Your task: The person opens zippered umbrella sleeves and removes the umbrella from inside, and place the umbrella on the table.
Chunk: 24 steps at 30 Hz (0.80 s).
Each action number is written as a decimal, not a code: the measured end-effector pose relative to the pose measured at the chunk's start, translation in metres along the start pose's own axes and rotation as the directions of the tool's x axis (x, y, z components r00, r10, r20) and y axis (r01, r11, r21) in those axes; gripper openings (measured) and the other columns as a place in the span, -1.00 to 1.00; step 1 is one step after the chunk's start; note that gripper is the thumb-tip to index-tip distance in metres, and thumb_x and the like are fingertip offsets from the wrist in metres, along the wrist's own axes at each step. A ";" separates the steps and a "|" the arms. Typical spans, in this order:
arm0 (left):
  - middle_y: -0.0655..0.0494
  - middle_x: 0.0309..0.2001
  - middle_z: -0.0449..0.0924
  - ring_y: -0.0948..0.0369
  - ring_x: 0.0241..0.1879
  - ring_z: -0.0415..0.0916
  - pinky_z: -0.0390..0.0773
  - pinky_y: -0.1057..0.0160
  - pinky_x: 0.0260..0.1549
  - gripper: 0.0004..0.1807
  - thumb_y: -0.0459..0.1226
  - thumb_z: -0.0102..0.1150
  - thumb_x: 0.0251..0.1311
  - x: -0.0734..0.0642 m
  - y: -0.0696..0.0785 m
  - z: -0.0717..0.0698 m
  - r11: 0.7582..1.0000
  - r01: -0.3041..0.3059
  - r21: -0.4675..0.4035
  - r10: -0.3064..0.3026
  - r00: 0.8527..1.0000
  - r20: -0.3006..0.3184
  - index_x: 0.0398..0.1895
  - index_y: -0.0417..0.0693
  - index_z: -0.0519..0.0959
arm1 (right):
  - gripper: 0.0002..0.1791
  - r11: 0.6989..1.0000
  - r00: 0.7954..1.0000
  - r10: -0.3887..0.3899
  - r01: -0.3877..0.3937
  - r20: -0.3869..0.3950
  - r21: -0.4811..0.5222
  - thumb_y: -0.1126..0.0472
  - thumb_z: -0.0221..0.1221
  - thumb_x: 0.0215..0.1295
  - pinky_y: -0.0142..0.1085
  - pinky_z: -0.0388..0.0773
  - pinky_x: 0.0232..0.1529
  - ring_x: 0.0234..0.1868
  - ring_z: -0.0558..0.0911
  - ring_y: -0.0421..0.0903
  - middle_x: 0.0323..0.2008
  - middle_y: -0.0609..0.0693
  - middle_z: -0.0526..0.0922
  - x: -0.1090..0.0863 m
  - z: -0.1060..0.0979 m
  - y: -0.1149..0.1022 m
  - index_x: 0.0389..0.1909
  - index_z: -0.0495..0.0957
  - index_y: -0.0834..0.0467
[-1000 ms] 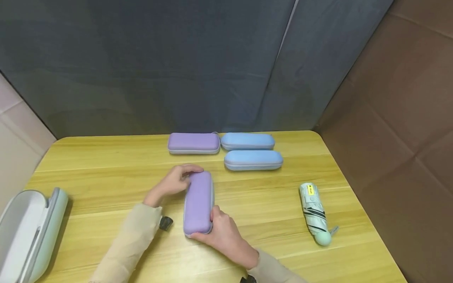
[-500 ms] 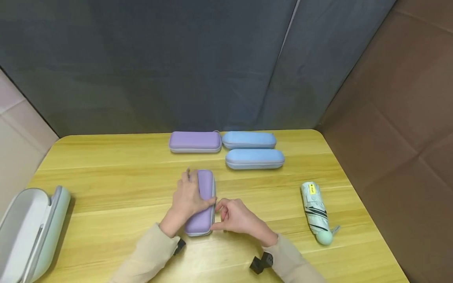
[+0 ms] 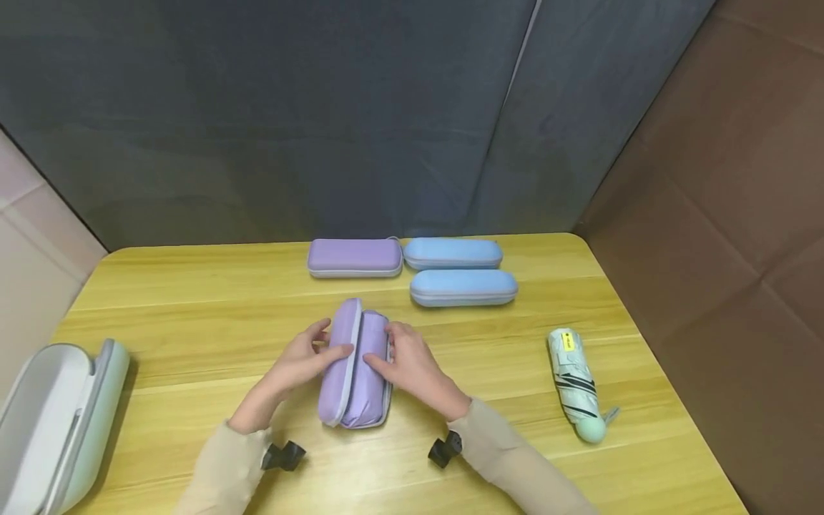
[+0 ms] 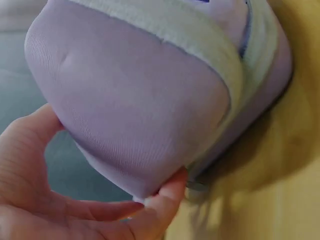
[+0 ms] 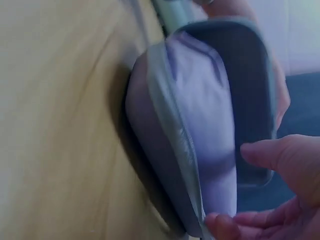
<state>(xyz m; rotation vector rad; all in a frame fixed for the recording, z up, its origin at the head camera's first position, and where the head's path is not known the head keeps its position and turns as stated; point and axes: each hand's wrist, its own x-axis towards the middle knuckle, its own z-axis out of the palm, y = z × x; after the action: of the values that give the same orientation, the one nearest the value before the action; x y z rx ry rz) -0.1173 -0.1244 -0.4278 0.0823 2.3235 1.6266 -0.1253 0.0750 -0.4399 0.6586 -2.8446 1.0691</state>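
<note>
Open purple case (image 3: 335,383) is seen mid-table, near side, its long axis pointed roughly away from the person; lid is raised on the left, base is seated on the wood-grain table (image 3: 193,300). Purple fabric bundle (image 3: 370,390) is nested in the base, exposed along the right side of the lid. Lid is gripped by the left hand (image 3: 299,361): thumb is laid over the grey zip edge, fingers are placed round the outer side. Right hand (image 3: 418,365) is held at the bundle and the right rim, thumb and fingers spread apart; whether anything is clamped by it can't be told. Beige sleeves are worn on both arms, a black wrist unit mounted at each: left wrist unit (image 3: 283,455), right wrist unit (image 3: 445,449). At the far edge, a closed purple case (image 3: 354,257) is lined up just left of the rear blue case (image 3: 453,252); front blue case (image 3: 463,287) is placed right before the latter. Mint umbrella (image 3: 573,386), folded, is laid well apart on the right. Pale green container (image 3: 93,415) is parked at the left edge, partly cut off by the frame.
</note>
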 end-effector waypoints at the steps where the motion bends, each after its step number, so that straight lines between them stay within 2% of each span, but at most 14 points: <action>1: -0.41 0.14 0.26 -0.05 -0.02 0.42 0.57 0.18 -0.19 -0.13 -0.20 0.15 0.17 -0.001 -0.003 -0.003 0.997 0.021 -0.069 -0.020 1.000 0.022 0.36 -0.51 -0.07 | -0.39 0.999 1.000 0.018 -0.018 -0.002 -0.029 0.03 0.30 0.10 -0.33 0.54 -0.31 -0.29 0.56 -0.03 -0.26 0.17 0.56 0.003 0.002 -0.002 0.03 0.44 0.40; 3: -0.44 0.18 0.22 0.03 -0.04 0.44 0.57 0.20 -0.17 -0.16 -0.22 0.09 0.19 -0.003 -0.008 -0.008 0.982 0.046 -0.183 -0.034 0.997 0.072 0.36 -0.50 -0.08 | -0.30 0.995 0.999 0.044 -0.045 -0.010 -0.087 -0.05 0.31 0.07 -0.28 0.56 -0.31 -0.25 0.57 -0.01 -0.22 0.17 0.57 0.008 0.005 -0.005 0.07 0.42 0.40; 5: -0.44 0.17 0.25 0.12 -0.08 0.48 0.56 0.22 -0.15 -0.20 -0.24 0.03 0.21 -0.004 -0.014 -0.013 0.961 0.053 -0.270 -0.021 0.992 0.121 0.35 -0.52 -0.07 | -0.27 0.989 0.999 0.050 -0.052 -0.019 -0.139 -0.11 0.32 0.03 -0.26 0.57 -0.32 -0.25 0.59 -0.02 -0.23 0.16 0.59 0.013 0.008 -0.008 0.09 0.44 0.34; 9: -0.26 0.03 0.43 0.22 -0.15 0.52 0.54 0.23 -0.11 -0.22 -0.25 -0.05 0.22 -0.004 -0.024 -0.021 0.915 0.076 -0.395 0.003 0.981 0.195 0.34 -0.56 -0.11 | -0.32 0.976 0.999 0.038 -0.045 -0.038 -0.212 -0.20 0.36 -0.08 -0.36 0.49 -0.53 -0.43 0.55 -0.12 -0.41 0.05 0.57 0.021 0.013 -0.015 -0.09 0.54 0.26; 11: -0.08 -0.05 0.50 0.23 -0.15 0.52 0.53 0.24 -0.10 -0.22 -0.25 -0.08 0.22 -0.005 -0.027 -0.024 0.900 0.084 -0.428 0.008 0.978 0.210 0.34 -0.57 -0.14 | -0.35 0.970 0.998 0.050 -0.059 -0.041 -0.235 -0.22 0.38 -0.13 -0.39 0.42 -0.62 -0.52 0.51 -0.15 -0.49 0.02 0.54 0.024 0.014 -0.020 -0.24 0.56 0.25; 14: 0.04 -0.14 0.54 0.24 -0.17 0.53 0.52 0.25 -0.11 -0.21 -0.26 -0.09 0.21 -0.005 -0.030 -0.025 0.882 0.094 -0.462 0.011 0.976 0.219 0.35 -0.57 -0.17 | -0.37 0.953 0.995 0.098 -0.096 -0.010 -0.286 -0.24 0.38 -0.16 -0.38 0.38 -0.66 -0.57 0.49 -0.15 -0.53 0.01 0.50 0.028 0.014 -0.026 -0.37 0.53 0.26; 17: 0.08 -0.17 0.55 0.25 -0.18 0.54 0.53 0.26 -0.12 -0.20 -0.27 -0.10 0.22 -0.005 -0.033 -0.026 0.864 0.096 -0.494 0.021 0.974 0.226 0.35 -0.57 -0.20 | -0.35 0.933 0.986 0.161 -0.141 0.032 -0.332 -0.24 0.36 -0.14 -0.34 0.40 -0.64 -0.54 0.53 -0.12 -0.51 0.02 0.51 0.034 0.016 -0.032 -0.33 0.50 0.27; 20: 0.10 -0.18 0.56 0.26 -0.19 0.55 0.53 0.27 -0.12 -0.21 -0.28 -0.11 0.24 -0.004 -0.034 -0.026 0.856 0.095 -0.507 0.027 0.973 0.228 0.35 -0.58 -0.20 | -0.33 0.916 0.976 0.210 -0.178 0.054 -0.359 -0.22 0.36 -0.14 -0.32 0.42 -0.63 -0.52 0.56 -0.08 -0.50 0.03 0.51 0.039 0.018 -0.035 -0.27 0.45 0.28; 22: 0.11 -0.18 0.57 0.25 -0.18 0.55 0.53 0.26 -0.12 -0.23 -0.29 -0.10 0.24 -0.004 -0.034 -0.025 0.859 0.094 -0.504 0.023 0.975 0.221 0.35 -0.58 -0.18 | -0.31 0.912 0.972 0.229 -0.195 0.055 -0.362 -0.20 0.37 -0.16 -0.31 0.42 -0.63 -0.50 0.58 -0.06 -0.50 0.04 0.52 0.041 0.020 -0.036 -0.25 0.42 0.29; 24: 0.10 -0.16 0.56 0.25 -0.18 0.55 0.53 0.26 -0.11 -0.23 -0.29 -0.09 0.23 -0.005 -0.034 -0.024 0.867 0.094 -0.489 0.011 0.978 0.207 0.35 -0.57 -0.16 | -0.30 0.920 0.968 0.246 -0.215 0.055 -0.328 -0.16 0.39 -0.19 -0.31 0.42 -0.62 -0.50 0.58 -0.05 -0.49 0.05 0.53 0.042 0.021 -0.036 -0.22 0.40 0.30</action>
<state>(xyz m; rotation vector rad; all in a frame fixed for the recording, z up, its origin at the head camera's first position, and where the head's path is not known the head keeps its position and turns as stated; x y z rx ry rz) -0.1150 -0.1595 -0.4506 0.0793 1.6828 2.0340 -0.1465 0.0219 -0.4267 0.3634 -3.1357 0.5795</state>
